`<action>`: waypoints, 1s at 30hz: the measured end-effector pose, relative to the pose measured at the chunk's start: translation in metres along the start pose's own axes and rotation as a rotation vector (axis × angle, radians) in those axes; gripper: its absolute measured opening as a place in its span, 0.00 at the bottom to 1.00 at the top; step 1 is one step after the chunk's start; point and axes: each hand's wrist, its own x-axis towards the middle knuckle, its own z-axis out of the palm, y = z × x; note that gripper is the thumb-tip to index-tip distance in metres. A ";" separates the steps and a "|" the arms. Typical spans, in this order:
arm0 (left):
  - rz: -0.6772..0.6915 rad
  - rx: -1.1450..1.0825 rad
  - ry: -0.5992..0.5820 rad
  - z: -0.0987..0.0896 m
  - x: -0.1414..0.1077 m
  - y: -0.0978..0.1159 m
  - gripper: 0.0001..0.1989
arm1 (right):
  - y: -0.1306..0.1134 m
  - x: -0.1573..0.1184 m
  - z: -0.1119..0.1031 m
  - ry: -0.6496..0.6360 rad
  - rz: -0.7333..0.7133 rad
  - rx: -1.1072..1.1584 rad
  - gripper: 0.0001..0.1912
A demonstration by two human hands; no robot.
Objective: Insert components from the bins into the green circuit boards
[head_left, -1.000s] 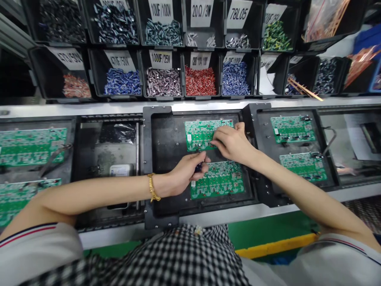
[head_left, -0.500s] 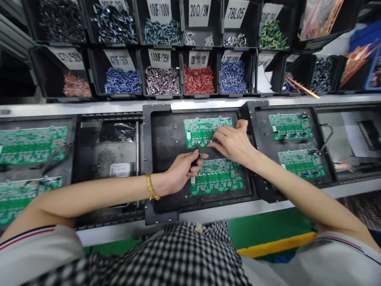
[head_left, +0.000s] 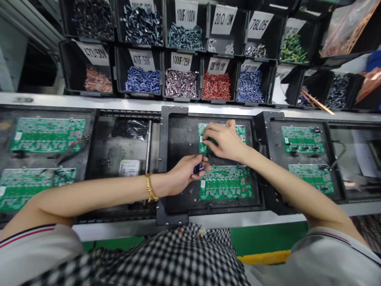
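Observation:
My left hand (head_left: 186,171) is closed loosely around a few small dark blue capacitors (head_left: 197,168), held just above the gap between two green circuit boards. My right hand (head_left: 224,139) covers most of the upper circuit board (head_left: 202,147), its fingers bent down and drawn together at the board's left part. Whatever those fingertips hold is too small and hidden to name. The lower circuit board (head_left: 226,184) lies flat in the same black tray (head_left: 180,135), with a white label at its left.
Two rows of black bins hold loose components, among them blue capacitors (head_left: 143,80) and red parts (head_left: 216,85). More circuit boards lie in trays to the left (head_left: 49,135) and right (head_left: 303,139). A white box (head_left: 130,167) sits left of the middle tray.
The whole view has shifted, so the bins and trays appear farther right. My right hand has moved leftward over the upper board. Blue capacitors show more plainly in my left hand.

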 end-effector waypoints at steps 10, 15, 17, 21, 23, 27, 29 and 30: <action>0.064 -0.100 0.053 -0.006 0.002 0.002 0.09 | -0.009 -0.001 0.002 0.000 -0.069 -0.204 0.13; 0.062 -0.127 0.072 -0.005 0.001 -0.002 0.14 | -0.016 -0.009 -0.001 0.028 0.033 -0.118 0.14; 0.063 -0.119 0.056 -0.001 0.002 -0.004 0.16 | -0.022 -0.017 -0.010 0.028 0.099 0.053 0.14; 0.072 -0.089 0.010 0.016 0.006 -0.008 0.17 | -0.031 -0.041 -0.030 -0.019 0.114 0.345 0.09; 0.045 -0.076 -0.034 0.025 0.008 -0.009 0.16 | -0.025 -0.053 -0.035 -0.006 0.130 0.315 0.07; -0.037 -0.006 -0.077 0.035 0.012 -0.009 0.12 | 0.011 -0.072 -0.031 0.052 0.217 0.062 0.08; -0.045 0.041 -0.084 0.036 0.013 -0.010 0.11 | 0.030 -0.078 -0.024 0.034 0.215 -0.008 0.09; -0.044 0.060 -0.092 0.036 0.014 -0.011 0.09 | 0.037 -0.079 -0.021 0.023 0.204 -0.021 0.09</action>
